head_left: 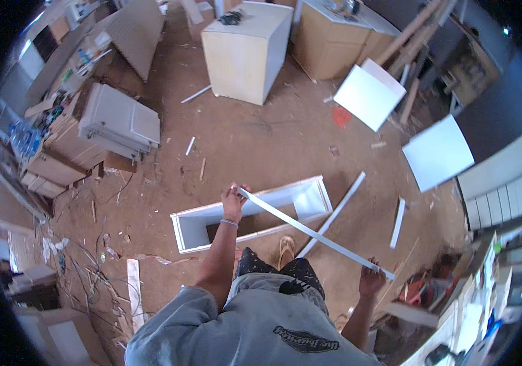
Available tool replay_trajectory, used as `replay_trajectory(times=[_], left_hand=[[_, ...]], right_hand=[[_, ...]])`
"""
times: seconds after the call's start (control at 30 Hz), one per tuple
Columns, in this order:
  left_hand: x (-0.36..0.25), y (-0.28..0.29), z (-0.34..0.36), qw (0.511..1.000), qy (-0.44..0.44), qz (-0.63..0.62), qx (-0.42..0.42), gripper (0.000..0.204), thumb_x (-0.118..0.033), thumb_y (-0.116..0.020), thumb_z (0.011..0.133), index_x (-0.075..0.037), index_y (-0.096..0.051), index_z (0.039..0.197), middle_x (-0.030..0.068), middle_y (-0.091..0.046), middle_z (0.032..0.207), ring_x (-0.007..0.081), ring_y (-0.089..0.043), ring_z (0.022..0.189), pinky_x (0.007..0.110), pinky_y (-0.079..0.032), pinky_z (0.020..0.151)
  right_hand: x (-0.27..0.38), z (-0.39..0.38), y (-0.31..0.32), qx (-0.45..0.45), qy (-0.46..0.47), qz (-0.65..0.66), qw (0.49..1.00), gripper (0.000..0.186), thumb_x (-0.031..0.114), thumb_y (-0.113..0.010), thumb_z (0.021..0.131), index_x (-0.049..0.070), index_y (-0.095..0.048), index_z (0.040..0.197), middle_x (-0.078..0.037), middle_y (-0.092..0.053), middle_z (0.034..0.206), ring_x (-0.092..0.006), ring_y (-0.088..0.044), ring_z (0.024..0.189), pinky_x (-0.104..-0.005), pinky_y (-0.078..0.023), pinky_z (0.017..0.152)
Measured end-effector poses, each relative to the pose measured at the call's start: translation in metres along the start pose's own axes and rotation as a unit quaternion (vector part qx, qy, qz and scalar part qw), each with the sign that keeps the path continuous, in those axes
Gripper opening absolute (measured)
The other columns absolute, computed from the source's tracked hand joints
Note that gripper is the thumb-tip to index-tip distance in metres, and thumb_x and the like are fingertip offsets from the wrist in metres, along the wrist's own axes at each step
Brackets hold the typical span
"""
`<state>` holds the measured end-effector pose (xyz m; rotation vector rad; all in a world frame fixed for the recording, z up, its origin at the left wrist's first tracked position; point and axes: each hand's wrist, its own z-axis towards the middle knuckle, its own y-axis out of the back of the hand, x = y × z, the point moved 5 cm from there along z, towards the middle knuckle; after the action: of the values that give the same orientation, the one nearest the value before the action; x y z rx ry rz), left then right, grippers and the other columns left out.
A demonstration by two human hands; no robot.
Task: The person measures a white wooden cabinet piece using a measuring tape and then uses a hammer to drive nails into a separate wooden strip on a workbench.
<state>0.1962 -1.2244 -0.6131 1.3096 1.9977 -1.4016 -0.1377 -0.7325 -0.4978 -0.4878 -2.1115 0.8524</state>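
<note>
Holding white strip (316, 233), wearing lettered shirt (242, 323)

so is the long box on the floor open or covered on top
Open: the box has no lid on, and its white inside shows.

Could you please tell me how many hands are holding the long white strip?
2: the left hand at the white strip's upper-left end, seen over the open box, and the right hand near its lower-right end.

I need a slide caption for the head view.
Left hand and right hand hold a white strip near an open frame.
</note>
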Motion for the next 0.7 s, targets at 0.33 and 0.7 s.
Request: replay_trajectory(times=[0.33,0.7], left_hand=[[0.090,0.076,-0.027,0.989,0.121,-0.080,-0.039,0.033,-0.037,-0.046,0.101,-0.012,-0.055,0.081,-0.0012,-0.052,0.071,0.0150,-0.051,0.066,0.029,-0.045,0.065],[0.243,-0.337,-0.112,0.871,0.441,0.083,0.199,0.018,-0.023,-0.056,0.086,-0.009,-0.049,0.076,-0.0001,-0.040,0.061,0.0165,-0.039,0.060,0.033,-0.041,0.072]], right_hand=[[0.027,-0.151,0.246,-0.336,0.108,-0.190,0.916,0.012,0.011,-0.061,0.091,0.005,-0.062,0.101,-0.007,-0.067,0.089,-0.0212,-0.067,0.072,-0.0314,-0.055,0.055],[0.038,-0.188,0.414,-0.503,-0.006,-0.243,0.830,0.020,0.013,-0.055,0.090,-0.005,-0.064,0.095,-0.015,-0.063,0.070,-0.0245,-0.062,0.049,-0.0327,-0.052,0.041]])
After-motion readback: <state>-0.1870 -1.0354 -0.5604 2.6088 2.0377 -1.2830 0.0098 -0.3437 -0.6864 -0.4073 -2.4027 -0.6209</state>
